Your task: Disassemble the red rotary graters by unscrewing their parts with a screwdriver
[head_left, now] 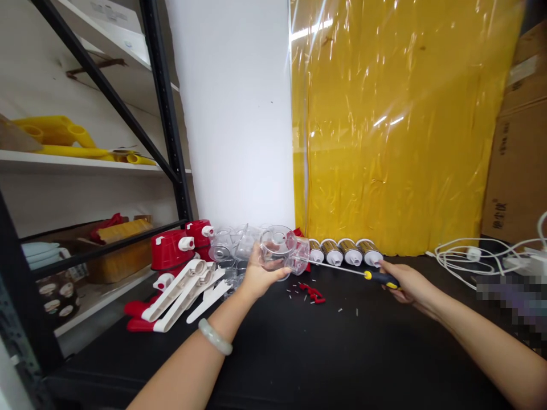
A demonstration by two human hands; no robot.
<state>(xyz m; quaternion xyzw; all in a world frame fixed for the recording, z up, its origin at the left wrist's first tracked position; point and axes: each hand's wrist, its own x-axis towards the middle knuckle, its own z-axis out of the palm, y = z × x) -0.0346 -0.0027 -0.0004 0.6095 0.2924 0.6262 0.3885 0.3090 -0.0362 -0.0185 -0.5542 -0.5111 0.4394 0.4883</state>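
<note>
My left hand (261, 272) is wrapped round a clear plastic cup-like part (278, 242), tilted above the black table. A screwdriver (380, 278) with a black and yellow handle sits in my right hand (405, 283). Its long shaft points left, and the tip reaches the clear part's right side; whether it sits in a screw cannot be made out. Below the clear part lie a small red plastic piece (314, 294) and several small screws or pins (341, 310). More clear plastic parts (231, 242) are piled left of my left hand.
Several white-capped cylinders (350, 251) stand along the back. White and red handles (175, 302) and red housings (171, 249) lie at the left, beside a black-framed shelf (162, 85). White cables (461, 253) coil at the right. A yellow sheet (397, 131) covers the back wall.
</note>
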